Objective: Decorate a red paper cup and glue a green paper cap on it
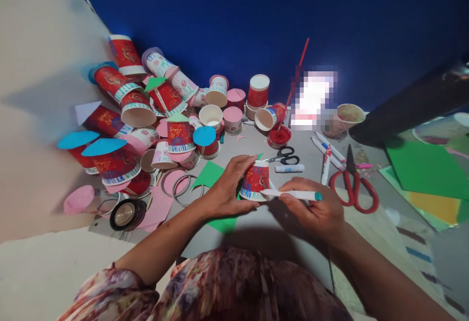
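Observation:
A red paper cup (255, 179) with blue marks and a white band at its lower edge is held in my left hand (229, 189), thumb and fingers around its left side. My right hand (317, 208) is closed on a white marker (296, 194) with a teal end at the right. The marker's tip is at the cup's lower right edge. Green paper (208, 174) lies partly under my left hand. Just behind the cup are small black-handled scissors (286, 156) and a short white marker (289, 168).
Many decorated cups (126, 54) are piled at the left and back. Silver rings (181, 189) and a black round object (126, 213) lie at left. Red-handled scissors (354, 191), markers (325, 164) and green sheets (425, 169) are at right. A dark pole (406, 111) slants in.

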